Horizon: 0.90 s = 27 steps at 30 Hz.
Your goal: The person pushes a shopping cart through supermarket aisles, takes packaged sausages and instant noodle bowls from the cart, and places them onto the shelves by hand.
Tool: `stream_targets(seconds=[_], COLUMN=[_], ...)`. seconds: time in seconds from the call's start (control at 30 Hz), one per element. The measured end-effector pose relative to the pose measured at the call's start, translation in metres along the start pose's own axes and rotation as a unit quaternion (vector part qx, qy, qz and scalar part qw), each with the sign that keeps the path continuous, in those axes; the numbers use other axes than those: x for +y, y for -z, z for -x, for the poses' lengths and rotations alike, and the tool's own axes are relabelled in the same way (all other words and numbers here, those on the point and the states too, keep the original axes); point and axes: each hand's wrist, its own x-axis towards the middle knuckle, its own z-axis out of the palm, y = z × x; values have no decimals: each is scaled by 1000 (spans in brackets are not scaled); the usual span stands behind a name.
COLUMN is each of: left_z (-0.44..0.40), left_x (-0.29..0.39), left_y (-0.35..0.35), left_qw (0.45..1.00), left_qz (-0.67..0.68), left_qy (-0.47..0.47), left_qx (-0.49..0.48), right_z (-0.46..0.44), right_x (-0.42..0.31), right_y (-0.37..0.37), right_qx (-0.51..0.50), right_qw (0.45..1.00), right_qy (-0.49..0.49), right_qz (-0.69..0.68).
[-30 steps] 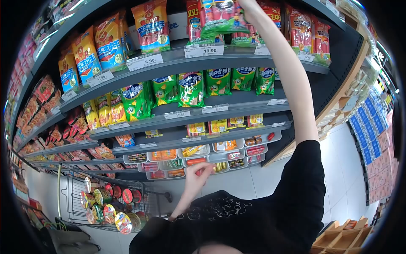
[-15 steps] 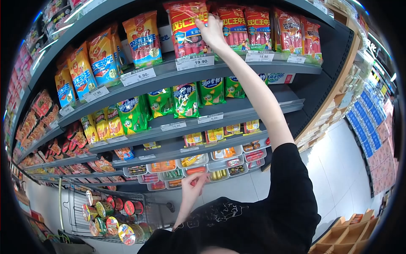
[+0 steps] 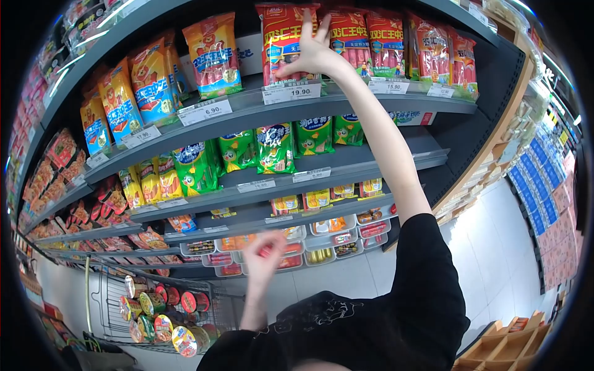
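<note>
On the top shelf, my right hand point(image 3: 317, 52) lies with its fingers spread over the front of a red sausage pack point(image 3: 281, 34), which stands upright behind the 19.90 price tag point(image 3: 291, 93). More red sausage packs point(image 3: 387, 43) are lined up to its right. My left hand point(image 3: 264, 253) is low in front of the bottom trays, blurred by motion. Its fingers look curled, and a bit of red shows among them; what that is I cannot make out.
Orange and blue sausage packs point(image 3: 212, 55) stand left on the top shelf. Green packs point(image 3: 275, 148) fill the shelf below. A wire shopping cart point(image 3: 108, 297) with several cup noodles point(image 3: 189, 340) is at lower left. A wooden divided rack point(image 3: 504, 346) stands at lower right.
My right hand has gone from gripping the red pack's upper right edge to spread fingers across its front; the pack sits further back on the shelf. My left hand has shifted left and up.
</note>
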Motion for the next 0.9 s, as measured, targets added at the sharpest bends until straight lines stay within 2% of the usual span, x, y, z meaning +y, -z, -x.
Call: stream_targets(seconds=[0.07, 0.1, 0.13, 0.17, 0.23, 0.27, 0.3, 0.37, 0.4, 0.47, 0.5, 0.57, 0.6, 0.63, 0.7, 0.73, 0.77, 0.83, 0.87, 0.9], left_z=[-49, -73, -100, -128, -186, -221, -254, -300, -307, -317, -322, -327, -328, -334, -341, -341, -350, -335, -326, -331], left_x=[47, 66, 92, 114, 144, 146, 146, 149, 148, 145, 144, 135, 131, 131, 129, 119, 122, 134, 141, 136], left_y=[17, 26, 29, 30, 27, 22, 18, 1, -7, -19, -19, -18, -20, -22, -28, -33, -35, -38, -35, -35], left_qw=[975, 963, 938, 919, 891, 876, 858, 876, 876, 840, 840, 853, 854, 846, 847, 861, 881, 894, 886, 848], left_qz=[-121, -139, -153, -197, -330, -379, -426, -436, -435, -455, -456, -410, -433, -421, -447, -380, -378, -365, -365, -470], left_qy=[-154, -184, -274, -316, -297, -293, -288, -106, -104, -3, -2, -81, -104, -100, -118, -263, -151, -44, -50, -57], left_qx=[109, 143, 146, 129, 89, 49, 8, -180, -180, -296, -295, -312, -271, -312, -263, -211, -242, -255, -281, -236], right_z=[5, 7, 9, 9, 9, 9, 10, 12, 12, 10, 9, 5, 7, 8, 6, -3, -12, 3, -15, -17], right_x=[13, 16, 19, 20, 7, 13, 12, 9, 11, 11, 12, 21, 18, 16, 15, 23, 33, 5, 27, 40], right_y=[1, 4, 6, 8, 27, 17, 17, 24, 26, 29, 29, 20, 21, 22, 25, 15, 8, 37, 20, 8], right_qx=[-6, -28, -50, -57, -157, -81, -84, -116, -142, -152, -161, -102, -92, -83, -52, -31, -48, -110, -202, -118], right_qw=[999, 998, 997, 997, 983, 995, 995, 988, 975, 969, 963, 966, 971, 975, 921, 944, 955, 945, 945, 946], right_qy=[22, 30, 37, 45, -28, 27, 27, -65, -71, -76, -81, -7, -8, -9, 45, 10, 126, -103, 3, 86], right_qz=[-50, -46, -45, -37, -94, -44, -45, -78, -156, -178, -200, -236, -222, -207, -382, -327, -263, -291, -258, -289])
